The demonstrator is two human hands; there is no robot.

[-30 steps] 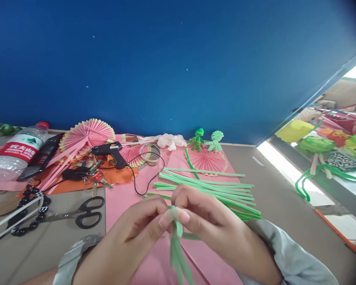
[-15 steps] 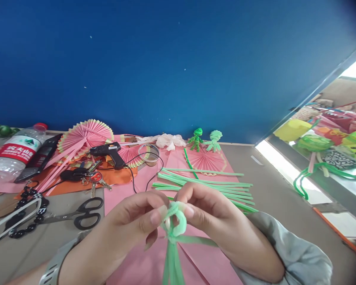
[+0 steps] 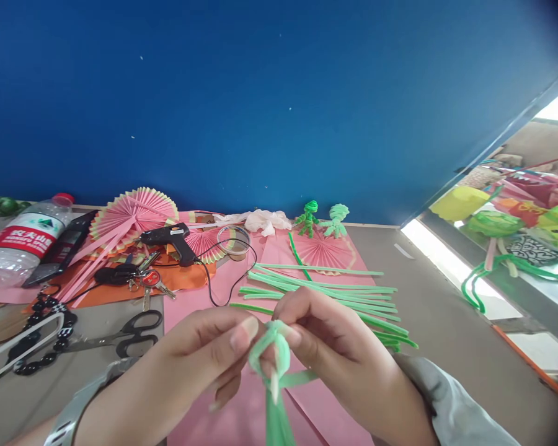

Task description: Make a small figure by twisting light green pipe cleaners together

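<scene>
My left hand (image 3: 199,359) and my right hand (image 3: 335,353) meet low in the middle of the view. Both pinch a light green pipe-cleaner piece (image 3: 272,365) bent into a small loop at the top. Its twisted stems hang down below my fingers, and one end sticks out to the right. Just behind my right hand lies a bundle of straight green pipe cleaners (image 3: 335,294) on pink paper (image 3: 190,310). Two finished green pipe-cleaner figures (image 3: 323,220) stand by the blue wall.
Scissors (image 3: 125,331), keys (image 3: 146,279), a black glue gun (image 3: 174,238) with its cord, pink paper fans (image 3: 134,214), a water bottle (image 3: 25,232), a black bead chain (image 3: 41,337) and a small clear cup (image 3: 235,238) lie to the left. Colourful craft items (image 3: 516,229) fill the right.
The pipe cleaner has been bent from a tight pinch into an open loop, and my fingers have turned it slightly lower. The view has barely shifted.
</scene>
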